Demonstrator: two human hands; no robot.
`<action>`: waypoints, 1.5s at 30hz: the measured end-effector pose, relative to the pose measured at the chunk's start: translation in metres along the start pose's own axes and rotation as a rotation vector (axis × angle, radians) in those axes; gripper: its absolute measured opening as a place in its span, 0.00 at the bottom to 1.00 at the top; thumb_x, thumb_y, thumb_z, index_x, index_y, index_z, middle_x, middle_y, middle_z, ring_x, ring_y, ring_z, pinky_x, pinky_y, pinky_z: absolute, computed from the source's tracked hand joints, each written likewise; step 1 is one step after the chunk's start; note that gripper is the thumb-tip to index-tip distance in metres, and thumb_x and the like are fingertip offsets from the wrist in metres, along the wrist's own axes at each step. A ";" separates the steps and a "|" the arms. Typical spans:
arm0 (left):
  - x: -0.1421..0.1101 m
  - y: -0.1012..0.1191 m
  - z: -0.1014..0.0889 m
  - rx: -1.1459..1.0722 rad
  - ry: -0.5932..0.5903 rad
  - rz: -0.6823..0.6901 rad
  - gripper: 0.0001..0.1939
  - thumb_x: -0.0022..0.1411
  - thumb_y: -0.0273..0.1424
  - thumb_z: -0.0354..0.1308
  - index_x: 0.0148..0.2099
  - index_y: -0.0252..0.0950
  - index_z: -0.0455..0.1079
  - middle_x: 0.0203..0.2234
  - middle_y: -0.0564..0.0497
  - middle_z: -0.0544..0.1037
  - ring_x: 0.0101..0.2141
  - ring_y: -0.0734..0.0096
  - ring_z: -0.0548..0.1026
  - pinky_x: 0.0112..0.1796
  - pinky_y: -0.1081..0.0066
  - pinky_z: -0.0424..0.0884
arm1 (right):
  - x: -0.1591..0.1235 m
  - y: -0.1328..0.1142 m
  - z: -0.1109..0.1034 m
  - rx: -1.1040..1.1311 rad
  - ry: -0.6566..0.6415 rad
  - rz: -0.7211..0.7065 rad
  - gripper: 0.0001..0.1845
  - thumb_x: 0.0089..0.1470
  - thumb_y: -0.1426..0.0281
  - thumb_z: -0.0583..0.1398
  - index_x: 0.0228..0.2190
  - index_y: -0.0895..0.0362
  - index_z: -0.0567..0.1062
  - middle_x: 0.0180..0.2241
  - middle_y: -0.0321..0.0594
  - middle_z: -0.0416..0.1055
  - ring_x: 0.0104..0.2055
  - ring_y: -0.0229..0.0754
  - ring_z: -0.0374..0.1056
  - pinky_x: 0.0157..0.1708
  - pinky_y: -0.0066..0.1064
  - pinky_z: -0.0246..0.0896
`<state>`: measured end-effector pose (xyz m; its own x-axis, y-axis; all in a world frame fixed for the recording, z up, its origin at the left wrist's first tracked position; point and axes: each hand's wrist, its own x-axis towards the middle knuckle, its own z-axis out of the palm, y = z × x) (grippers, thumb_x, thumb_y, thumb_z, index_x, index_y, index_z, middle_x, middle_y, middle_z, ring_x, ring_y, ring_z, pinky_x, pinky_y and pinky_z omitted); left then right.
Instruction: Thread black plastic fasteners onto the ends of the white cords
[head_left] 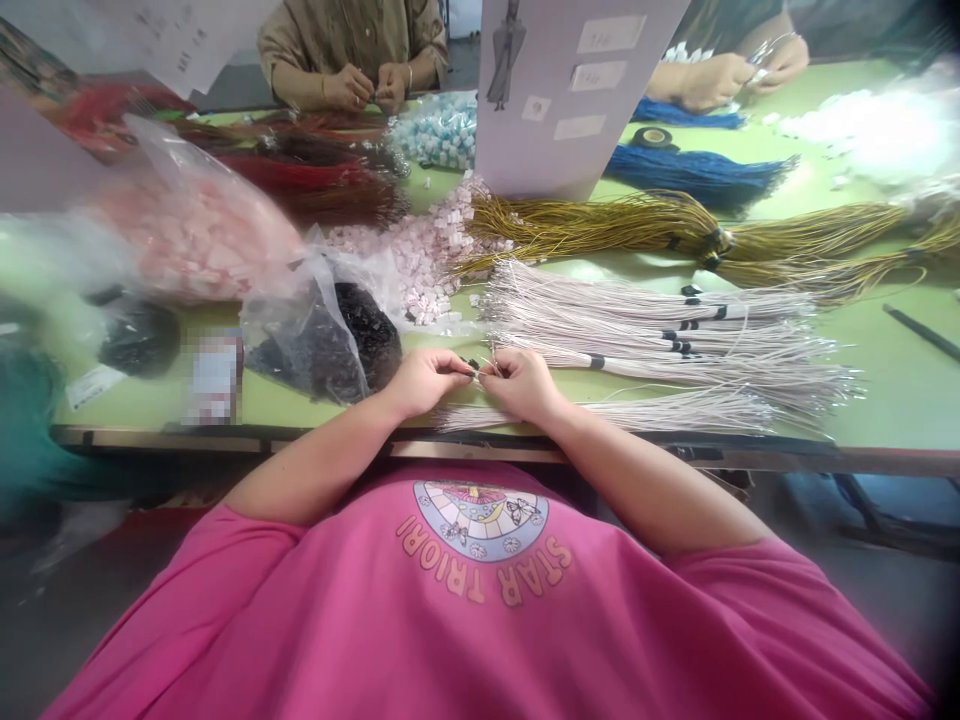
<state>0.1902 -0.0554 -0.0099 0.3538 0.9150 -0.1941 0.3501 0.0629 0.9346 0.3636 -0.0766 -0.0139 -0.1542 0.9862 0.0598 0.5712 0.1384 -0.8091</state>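
My left hand (429,380) pinches a small black connector housing (472,367) between thumb and fingertips. Close against it, my right hand (521,380) has its fingers closed on the end of a thin white wire (489,364). The two sets of fingertips nearly meet just above the table's front edge. Whether the wire end sits inside the housing is too small to tell. Below and right of my hands lies a loose row of white wires (675,410). Behind my right hand are white wire bundles (645,320) bound with black tape.
A clear bag of black housings (367,335) stands left of my hands. Beyond are loose pale pink housings (427,260), a bag of pink pieces (202,240), and yellow wires (615,220). A panel (555,100) rises behind. Co-workers' hands (367,88) work across the table.
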 end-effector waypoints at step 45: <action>-0.003 0.006 -0.017 -0.396 -0.054 -0.042 0.10 0.47 0.32 0.63 0.32 0.33 0.70 0.19 0.56 0.68 0.16 0.85 0.58 0.17 0.79 0.51 | -0.002 -0.008 -0.009 0.315 -0.015 0.103 0.07 0.39 0.70 0.57 0.20 0.62 0.72 0.15 0.32 0.61 0.20 0.30 0.53 0.21 0.24 0.49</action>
<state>0.1768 -0.0514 0.0015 0.3949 0.8867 -0.2405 0.0075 0.2586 0.9660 0.3662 -0.0792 -0.0023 -0.1221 0.9918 -0.0386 0.3075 0.0008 -0.9515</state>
